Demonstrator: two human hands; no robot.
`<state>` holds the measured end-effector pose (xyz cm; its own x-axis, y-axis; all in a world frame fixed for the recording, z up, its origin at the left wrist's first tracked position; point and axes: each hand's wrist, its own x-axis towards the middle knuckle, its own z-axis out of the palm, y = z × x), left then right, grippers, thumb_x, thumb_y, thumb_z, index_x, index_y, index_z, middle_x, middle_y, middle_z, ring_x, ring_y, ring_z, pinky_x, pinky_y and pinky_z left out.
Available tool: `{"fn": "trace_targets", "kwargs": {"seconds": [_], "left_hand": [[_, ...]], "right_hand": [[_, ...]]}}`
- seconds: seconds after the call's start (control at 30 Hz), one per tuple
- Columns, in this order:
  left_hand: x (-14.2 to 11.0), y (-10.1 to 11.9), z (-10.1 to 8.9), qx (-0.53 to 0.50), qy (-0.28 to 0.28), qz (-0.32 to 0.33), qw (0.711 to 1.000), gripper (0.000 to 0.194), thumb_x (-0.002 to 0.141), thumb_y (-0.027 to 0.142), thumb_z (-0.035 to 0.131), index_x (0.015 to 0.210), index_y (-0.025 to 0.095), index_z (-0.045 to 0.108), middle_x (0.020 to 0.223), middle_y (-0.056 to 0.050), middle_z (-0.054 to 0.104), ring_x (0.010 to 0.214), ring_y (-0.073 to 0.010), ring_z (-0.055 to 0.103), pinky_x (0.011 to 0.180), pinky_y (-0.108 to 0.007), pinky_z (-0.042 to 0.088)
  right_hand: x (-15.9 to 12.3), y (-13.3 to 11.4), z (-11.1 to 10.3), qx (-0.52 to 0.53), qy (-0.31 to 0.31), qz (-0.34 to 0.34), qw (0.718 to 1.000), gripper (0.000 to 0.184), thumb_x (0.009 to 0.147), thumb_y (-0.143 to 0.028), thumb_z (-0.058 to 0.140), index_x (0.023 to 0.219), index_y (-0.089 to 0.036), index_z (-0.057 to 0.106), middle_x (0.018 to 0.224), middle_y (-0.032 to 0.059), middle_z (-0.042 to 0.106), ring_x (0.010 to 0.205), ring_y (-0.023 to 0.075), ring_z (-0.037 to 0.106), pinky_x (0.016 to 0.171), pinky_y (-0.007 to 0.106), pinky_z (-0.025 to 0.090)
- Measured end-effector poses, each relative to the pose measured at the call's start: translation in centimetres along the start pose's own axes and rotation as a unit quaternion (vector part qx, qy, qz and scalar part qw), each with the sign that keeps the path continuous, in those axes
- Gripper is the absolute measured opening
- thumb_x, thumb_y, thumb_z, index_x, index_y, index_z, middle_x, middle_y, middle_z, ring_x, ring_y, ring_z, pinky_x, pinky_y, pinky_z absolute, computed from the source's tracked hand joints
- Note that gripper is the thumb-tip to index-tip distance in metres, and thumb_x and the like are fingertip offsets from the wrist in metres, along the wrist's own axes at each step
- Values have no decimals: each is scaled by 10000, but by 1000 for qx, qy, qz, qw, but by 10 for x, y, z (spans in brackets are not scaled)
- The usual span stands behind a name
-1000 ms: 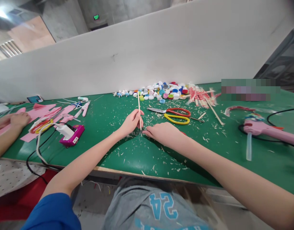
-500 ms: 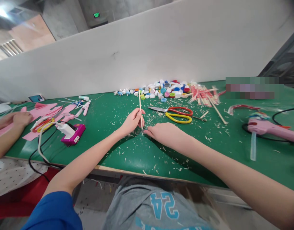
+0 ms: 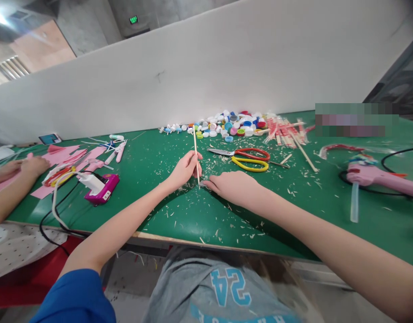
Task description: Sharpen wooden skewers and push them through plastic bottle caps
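My left hand [image 3: 186,169] is closed around a thin wooden chopstick [image 3: 195,142], which stands nearly upright with its lower end pointing toward me. Just right of that lower end, my right hand [image 3: 231,186] is closed in a pinch on a small grey blade [image 3: 202,183]; most of the blade is hidden by the fingers. Its tip is at or very near the chopstick; I cannot tell whether they touch. Pale wood shavings [image 3: 217,233] lie scattered over the green table [image 3: 125,197] around both hands. Beyond my right hand rest scissors [image 3: 249,159] with red and yellow handles.
Colourful bottle caps [image 3: 233,125] are heaped by the white partition [image 3: 193,67], beside red-and-white wrapped sticks [image 3: 285,132]. A pink glue gun [image 3: 374,177] lies right. Left are a magenta power strip [image 3: 102,190], cables and another person's hand [image 3: 34,166] on pink sheets.
My right hand has shifted very slightly right, away from the chopstick. My left hand keeps its hold, and the whole view has moved a little.
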<state>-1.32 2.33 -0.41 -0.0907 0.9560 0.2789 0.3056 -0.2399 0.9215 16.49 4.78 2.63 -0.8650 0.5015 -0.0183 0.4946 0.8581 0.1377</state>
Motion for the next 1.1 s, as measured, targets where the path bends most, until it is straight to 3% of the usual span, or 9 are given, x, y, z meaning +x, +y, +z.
{"fn": "trace_targets", "kwargs": {"seconds": [0.77, 1.1], "left_hand": [[0, -2, 0, -7, 2, 0, 1000, 244, 950, 396, 323, 906, 195, 455, 521, 47, 554, 440, -58, 485, 472, -173, 427], [1, -2, -1, -4, 1, 7, 1000, 203, 951, 349, 330, 891, 194, 446, 510, 54, 548, 430, -56, 477, 467, -164, 415]], "right_hand": [[2, -1, 3, -26, 45, -17, 998, 442, 1001, -433, 234, 990, -195, 606, 865, 68, 680, 791, 233, 657, 560, 267, 312], [1, -1, -9, -13, -13, -23, 1000, 471, 996, -414, 261, 910, -180, 660, 832, 83, 694, 788, 246, 666, 596, 302, 393]]}}
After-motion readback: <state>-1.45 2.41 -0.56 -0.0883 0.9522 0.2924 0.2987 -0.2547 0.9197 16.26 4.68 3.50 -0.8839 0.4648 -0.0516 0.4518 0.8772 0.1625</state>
